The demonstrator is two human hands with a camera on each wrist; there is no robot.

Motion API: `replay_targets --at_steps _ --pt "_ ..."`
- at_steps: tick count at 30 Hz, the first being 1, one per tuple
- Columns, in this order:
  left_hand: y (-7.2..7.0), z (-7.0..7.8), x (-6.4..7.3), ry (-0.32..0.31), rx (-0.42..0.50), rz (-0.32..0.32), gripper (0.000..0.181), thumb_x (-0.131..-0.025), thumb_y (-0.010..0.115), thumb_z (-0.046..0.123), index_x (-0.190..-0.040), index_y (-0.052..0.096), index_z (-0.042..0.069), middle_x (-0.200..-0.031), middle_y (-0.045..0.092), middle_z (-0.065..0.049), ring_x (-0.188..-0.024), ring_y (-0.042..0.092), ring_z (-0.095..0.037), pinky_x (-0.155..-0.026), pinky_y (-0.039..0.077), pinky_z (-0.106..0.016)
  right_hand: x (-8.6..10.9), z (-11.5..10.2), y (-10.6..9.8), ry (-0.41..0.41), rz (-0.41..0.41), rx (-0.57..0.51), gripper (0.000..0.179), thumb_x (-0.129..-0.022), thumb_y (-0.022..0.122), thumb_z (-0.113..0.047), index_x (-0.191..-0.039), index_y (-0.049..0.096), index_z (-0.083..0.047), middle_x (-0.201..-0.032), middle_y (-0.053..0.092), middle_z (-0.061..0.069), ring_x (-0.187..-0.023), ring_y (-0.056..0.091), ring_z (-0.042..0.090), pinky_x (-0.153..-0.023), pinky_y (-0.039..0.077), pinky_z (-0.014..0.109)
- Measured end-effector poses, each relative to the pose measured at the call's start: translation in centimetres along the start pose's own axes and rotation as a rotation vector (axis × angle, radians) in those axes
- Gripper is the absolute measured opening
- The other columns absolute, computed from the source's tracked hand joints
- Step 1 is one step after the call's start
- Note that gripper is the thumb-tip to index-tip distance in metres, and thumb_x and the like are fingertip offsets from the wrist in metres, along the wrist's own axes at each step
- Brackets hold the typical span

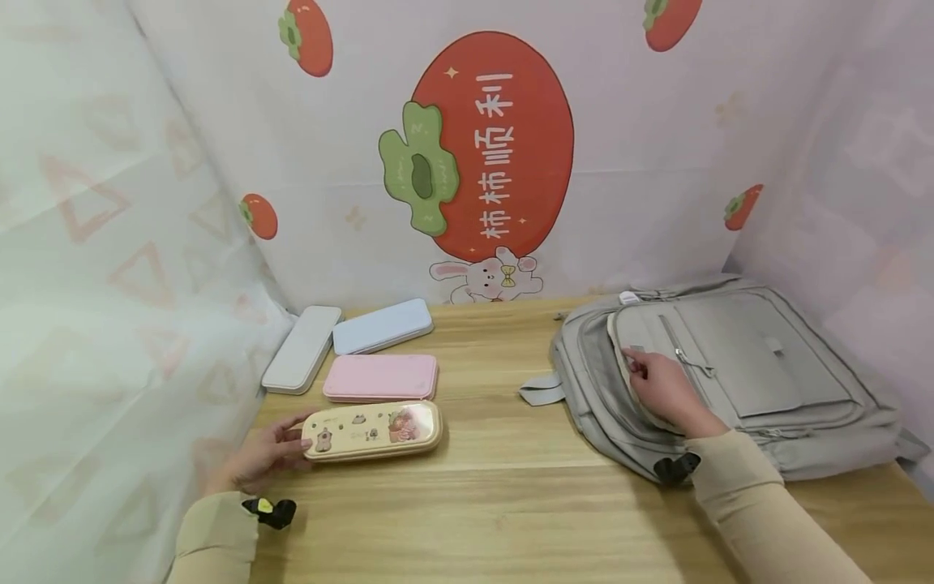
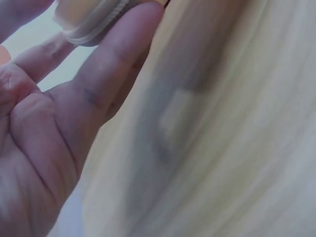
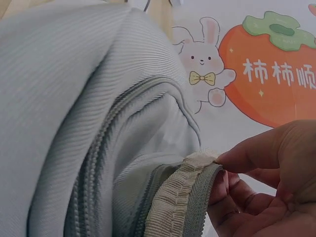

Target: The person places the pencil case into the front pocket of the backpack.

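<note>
My left hand (image 1: 266, 454) holds the left end of a cream pencil case (image 1: 372, 431) with cartoon animals on its lid. In the left wrist view, the thumb and fingers (image 2: 106, 64) pinch the zipped edge of that case (image 2: 94, 24). On the right lies a grey backpack (image 1: 730, 357), its front pocket unzipped. My right hand (image 1: 664, 388) pinches the zippered edge of the pocket flap, pulling it away from the bag. The right wrist view shows the flap's beige binding (image 3: 170, 207) between thumb and fingers (image 3: 256, 153), with the pocket gaping beside it.
Behind the cream case lie a pink case (image 1: 381, 377), a light blue case (image 1: 383, 326) and a white case (image 1: 301, 349). A grey strap (image 1: 542, 389) sticks out left of the backpack. A printed cloth (image 1: 620, 203) hangs behind the wooden table (image 1: 496, 519).
</note>
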State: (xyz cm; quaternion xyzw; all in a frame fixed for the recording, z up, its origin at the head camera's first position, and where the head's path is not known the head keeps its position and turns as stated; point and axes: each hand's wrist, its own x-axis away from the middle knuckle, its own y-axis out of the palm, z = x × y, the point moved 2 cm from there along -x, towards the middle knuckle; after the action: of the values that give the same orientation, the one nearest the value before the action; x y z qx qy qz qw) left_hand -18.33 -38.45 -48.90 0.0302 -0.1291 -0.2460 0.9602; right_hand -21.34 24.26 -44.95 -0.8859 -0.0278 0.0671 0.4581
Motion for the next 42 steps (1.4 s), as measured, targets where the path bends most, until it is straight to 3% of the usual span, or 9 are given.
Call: replay_targets --at_steps 3,5,8,11,17,22,31,42 --pt "0.9 -0.8 0.0 0.018 0.033 0.029 0.047 -0.105 0.051 -0.005 -0.137 0.057 0.029 -0.118 0.063 -0.007 -0.102 0.068 -0.019 -0.086 0.060 -0.039 -0.1 -0.1 -0.3 0.017 -0.012 -0.028 0.046 -0.099 0.049 0.000 -0.143 0.053 0.010 -0.073 0.056 0.006 -0.055 0.034 0.016 -0.054 0.030 0.031" --pt "1.3 -1.0 -0.2 0.031 0.029 0.041 0.046 -0.105 0.051 -0.005 -0.141 0.053 0.024 -0.118 0.062 -0.007 -0.103 0.068 -0.019 -0.087 0.060 -0.039 -0.1 -0.2 -0.6 0.029 -0.018 -0.061 0.047 -0.098 0.051 0.000 -0.144 0.053 0.010 -0.085 0.063 0.012 -0.063 0.049 0.022 -0.057 0.037 0.033" --pt "1.9 -0.7 -0.8 0.053 0.001 0.039 0.045 -0.106 0.051 -0.003 -0.143 0.049 0.022 -0.119 0.061 -0.006 -0.104 0.067 -0.019 -0.088 0.059 -0.039 0.0 -0.5 -1.0 0.047 -0.032 -0.136 0.049 -0.097 0.052 0.000 -0.145 0.050 0.011 -0.105 0.067 0.021 -0.087 0.063 0.035 -0.067 0.046 0.037" --pt "2.6 -0.3 -1.6 0.070 0.006 0.023 0.045 -0.106 0.051 -0.003 -0.141 0.050 0.026 -0.121 0.060 -0.006 -0.106 0.067 -0.018 -0.090 0.059 -0.039 0.0 -1.0 -1.2 0.065 -0.042 -0.208 0.050 -0.097 0.053 0.000 -0.147 0.049 0.010 -0.111 0.067 0.024 -0.103 0.064 0.039 -0.074 0.050 0.037" --pt "4.4 0.4 -2.6 0.066 0.045 0.037 0.049 -0.107 0.050 -0.002 -0.150 0.041 0.020 -0.123 0.060 -0.004 -0.108 0.065 -0.017 -0.092 0.057 -0.038 -0.5 -2.2 -1.0 0.109 -0.059 -0.425 0.051 -0.101 0.051 0.004 -0.151 0.042 0.011 -0.110 0.060 0.022 -0.090 0.058 0.020 -0.067 0.050 0.024" --pt "6.0 1.3 -3.1 0.040 0.065 0.071 0.051 -0.107 0.052 0.000 -0.153 0.033 0.010 -0.121 0.058 -0.006 -0.107 0.064 -0.017 -0.092 0.057 -0.036 -0.3 -2.9 -1.1 0.125 -0.059 -0.559 0.052 -0.102 0.049 0.006 -0.153 0.038 0.012 -0.109 0.056 0.019 -0.084 0.054 0.016 -0.066 0.051 0.024" --pt "8.4 2.5 -4.6 0.010 0.068 0.154 0.064 -0.105 0.052 -0.002 -0.159 0.017 -0.004 -0.119 0.055 -0.008 -0.103 0.064 -0.017 -0.089 0.058 -0.035 0.1 -3.3 -2.0 0.108 -0.039 -0.683 0.053 -0.101 0.048 0.010 -0.152 0.036 0.014 -0.105 0.052 0.014 -0.083 0.050 0.014 -0.068 0.049 0.024" --pt "11.2 3.0 -7.3 0.025 0.079 0.129 0.065 -0.105 0.055 0.000 -0.158 0.020 -0.006 -0.118 0.058 -0.010 -0.100 0.066 -0.018 -0.086 0.059 -0.034 0.3 -3.6 -2.8 0.102 -0.058 -0.755 0.054 -0.104 0.047 0.008 -0.156 0.033 0.010 -0.104 0.051 0.010 -0.079 0.049 0.011 -0.068 0.047 0.023"
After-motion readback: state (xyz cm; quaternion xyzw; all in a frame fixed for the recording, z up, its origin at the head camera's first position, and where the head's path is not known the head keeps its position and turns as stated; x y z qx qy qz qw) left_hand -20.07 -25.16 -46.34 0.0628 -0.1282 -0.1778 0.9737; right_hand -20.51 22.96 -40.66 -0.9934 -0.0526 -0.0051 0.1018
